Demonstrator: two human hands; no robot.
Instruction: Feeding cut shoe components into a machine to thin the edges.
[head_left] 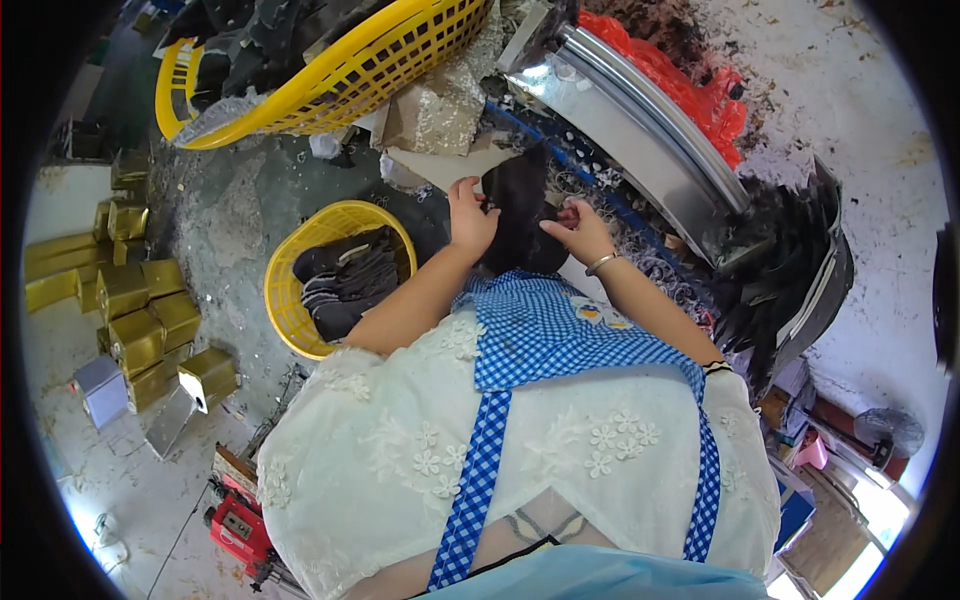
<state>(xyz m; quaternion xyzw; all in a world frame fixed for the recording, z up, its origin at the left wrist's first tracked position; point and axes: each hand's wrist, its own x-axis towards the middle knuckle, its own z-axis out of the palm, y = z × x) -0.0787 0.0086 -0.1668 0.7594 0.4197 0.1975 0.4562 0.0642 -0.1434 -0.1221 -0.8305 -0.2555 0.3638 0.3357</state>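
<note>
- A cluttered workshop with a grey concrete floor (230, 215); stacked gold boxes (140, 320) sit to the left, and a long curved metal guard (640, 120) runs across the far right.
- Both hands meet at a dark piece of material (520, 225), held up just beyond the person's blue checked apron (560, 335).
- The left hand (468, 215) is closed on the piece's left edge, fingers curled over it.
- The right hand (575, 228), a bracelet at its wrist, pinches the right edge with narrow fingertips.
- A small yellow basket (300, 270) of dark pieces stands near left; a larger yellow basket (340, 70) lies farther off.
- Risk, as I judge it: a light pinch could let the limp piece slip to the littered floor, or fingers could stray towards the metal guard close by.
</note>
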